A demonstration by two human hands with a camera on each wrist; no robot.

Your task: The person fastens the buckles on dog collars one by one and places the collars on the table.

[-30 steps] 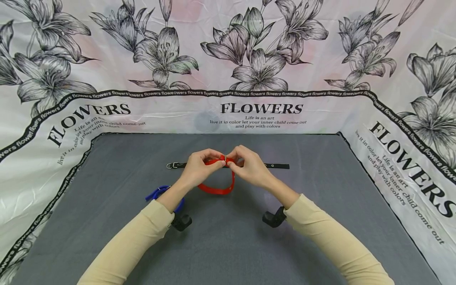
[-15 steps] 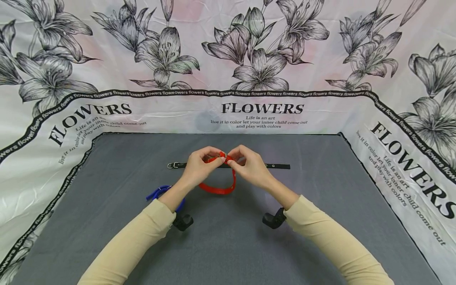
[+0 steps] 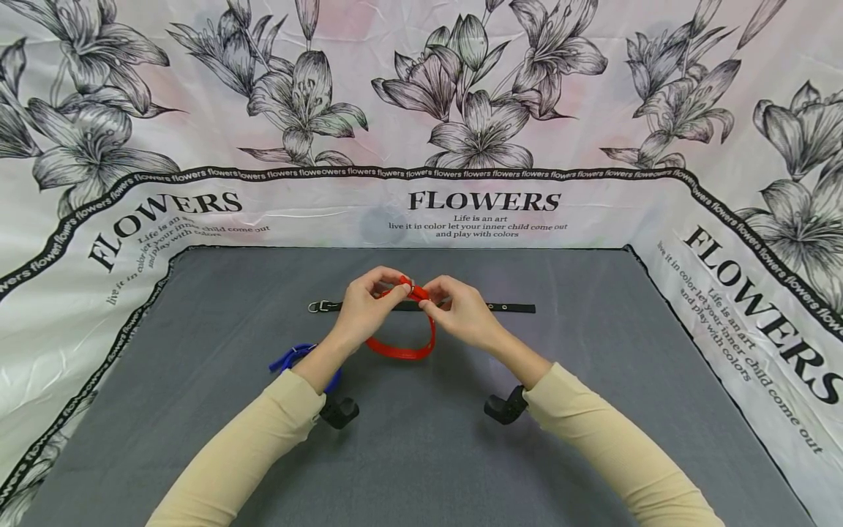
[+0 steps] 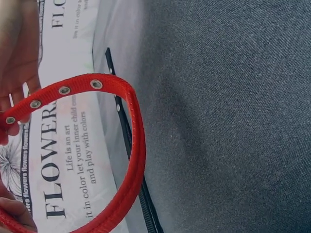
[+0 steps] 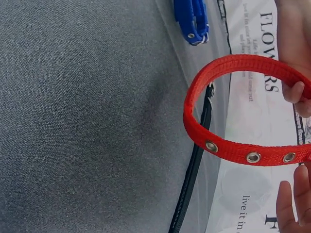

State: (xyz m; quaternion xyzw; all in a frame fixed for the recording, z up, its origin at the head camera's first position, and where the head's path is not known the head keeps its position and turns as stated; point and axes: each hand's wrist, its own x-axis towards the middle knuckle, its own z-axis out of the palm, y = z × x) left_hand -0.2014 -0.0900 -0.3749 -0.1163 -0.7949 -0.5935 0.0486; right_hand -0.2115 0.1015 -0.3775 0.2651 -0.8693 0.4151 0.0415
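Observation:
A red collar [image 3: 402,353] with metal eyelets is bent into a loop, hanging below both hands over the table. My left hand [image 3: 361,306] pinches it near the buckle end, thumb against fingers. From the other side, my right hand [image 3: 463,311] pinches the strap [image 3: 418,293] between thumb and index finger. Both wrist views show the loop large, with the eyelets [image 5: 253,158] along one side. In the right wrist view the other fingers [image 5: 285,204] of my right hand extend below the strap. The buckle is mostly hidden by my fingers.
A black collar [image 3: 516,308] lies stretched flat behind the hands, its buckle [image 3: 323,307] to the left. To the left, partly under my left forearm, lies a looped blue collar [image 3: 292,356]. A flower-printed cloth [image 3: 484,227] stands around the grey table [image 3: 421,454].
My hands have drawn slightly apart, the left one a little up and left. More of the red strap shows between the fingertips, now slanting down to the right.

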